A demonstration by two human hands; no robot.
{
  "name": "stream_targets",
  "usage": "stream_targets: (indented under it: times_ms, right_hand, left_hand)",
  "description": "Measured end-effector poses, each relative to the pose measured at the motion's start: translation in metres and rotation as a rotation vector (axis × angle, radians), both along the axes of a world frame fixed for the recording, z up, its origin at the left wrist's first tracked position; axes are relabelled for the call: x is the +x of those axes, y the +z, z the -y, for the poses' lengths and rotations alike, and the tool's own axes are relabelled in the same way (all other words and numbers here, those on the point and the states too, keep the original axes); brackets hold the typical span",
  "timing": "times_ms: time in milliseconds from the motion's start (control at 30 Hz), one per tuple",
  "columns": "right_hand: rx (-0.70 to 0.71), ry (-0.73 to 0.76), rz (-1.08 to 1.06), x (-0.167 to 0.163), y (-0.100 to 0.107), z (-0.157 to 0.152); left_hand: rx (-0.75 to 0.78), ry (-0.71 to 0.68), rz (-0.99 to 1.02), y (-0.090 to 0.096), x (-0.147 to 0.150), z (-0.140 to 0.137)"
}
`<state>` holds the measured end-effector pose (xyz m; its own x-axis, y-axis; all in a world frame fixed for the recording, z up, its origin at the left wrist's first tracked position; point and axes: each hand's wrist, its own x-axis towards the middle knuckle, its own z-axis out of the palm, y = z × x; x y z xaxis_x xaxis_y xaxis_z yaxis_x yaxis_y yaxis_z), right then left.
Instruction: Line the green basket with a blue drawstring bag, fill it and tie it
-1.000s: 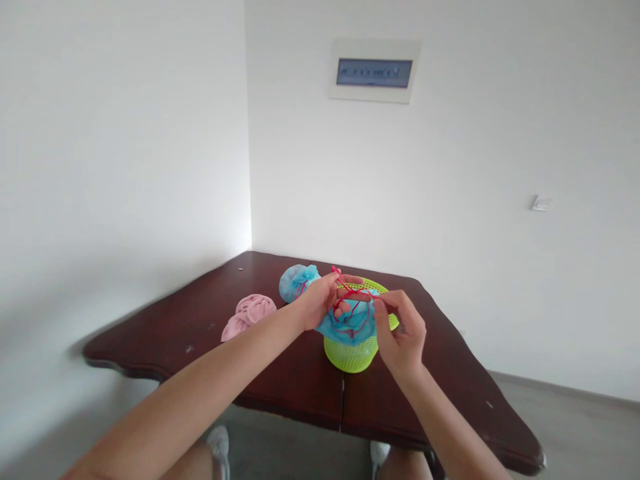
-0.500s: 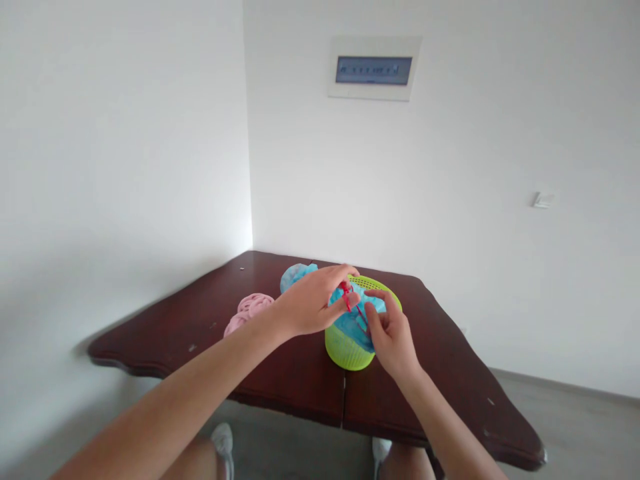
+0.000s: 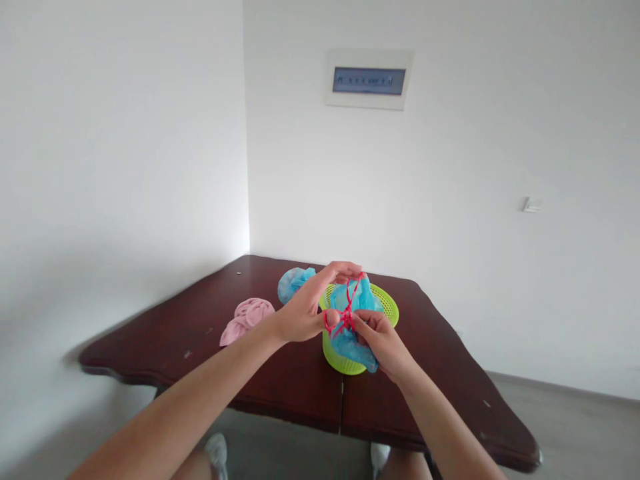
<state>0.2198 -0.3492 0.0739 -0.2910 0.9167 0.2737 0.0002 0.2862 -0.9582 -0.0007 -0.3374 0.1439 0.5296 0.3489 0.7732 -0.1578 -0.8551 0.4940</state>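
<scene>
A bright green perforated basket stands on the table with a blue plastic bag in it and hanging over its near side. A red string is drawn together at the bag's gathered neck. My left hand has thumb and fingers spread, with the string looped round the thumb and stretched up to the fingertips. Close to the crossing of the string, my right hand pinches the red string. Whether its fingers also grip the bag is hard to tell.
Left of the basket lie a pink bundle of cloth and, farther back, another blue plastic bundle. They rest on a dark brown table with wavy edges and a seam down its middle. White walls meet behind it.
My left thumb and fingers have spread apart, pulling the red string into a taut loop. My right hand has moved left and now pinches at the string's crossing.
</scene>
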Motion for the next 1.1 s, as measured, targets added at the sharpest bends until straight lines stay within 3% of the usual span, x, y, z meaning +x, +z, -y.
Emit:
stream_targets:
  times_ms: [100,167,233,300,400,533,633,700,833,967,1100]
  right_hand:
    - [0.082,-0.182,-0.008,0.002,-0.003,0.005]
    - [0.280,-0.411,-0.059,0.006,0.000,0.011]
    - [0.484,-0.530,-0.069,0.011,0.005,0.018]
    - [0.582,-0.472,-0.017,0.015,0.008,0.023]
    - [0.570,-0.352,0.135,0.017,0.008,0.026]
    - [0.681,-0.466,0.361,0.016,0.005,0.025]
    - [0.771,-0.444,0.331,0.014,0.009,0.028]
    - [0.733,-0.423,0.191,0.014,0.013,0.029]
    - [0.494,-0.420,-0.070,0.017,0.017,0.029]
    - [0.280,-0.339,-0.201,0.019,0.010,0.023]
    - [0.208,-0.230,-0.272,0.019,0.002,0.019]
  left_hand:
    - [-0.001,0.008,-0.002,-0.001,-0.003,0.000]
    - [-0.014,0.015,-0.035,-0.002,-0.005,0.001]
    - [-0.071,-0.012,-0.051,-0.004,-0.004,0.001]
    - [-0.168,-0.068,-0.028,-0.007,-0.001,0.000]
    - [-0.317,-0.089,0.003,-0.011,0.006,-0.003]
    - [-0.417,-0.011,-0.014,-0.015,0.013,-0.005]
    - [-0.470,-0.004,-0.062,-0.014,0.016,-0.004]
    - [-0.488,-0.008,-0.100,-0.013,0.015,-0.004]
    - [-0.530,-0.048,-0.165,-0.016,0.009,-0.008]
    - [-0.525,-0.125,-0.291,-0.025,0.001,-0.011]
    - [-0.503,-0.164,-0.342,-0.034,-0.005,-0.013]
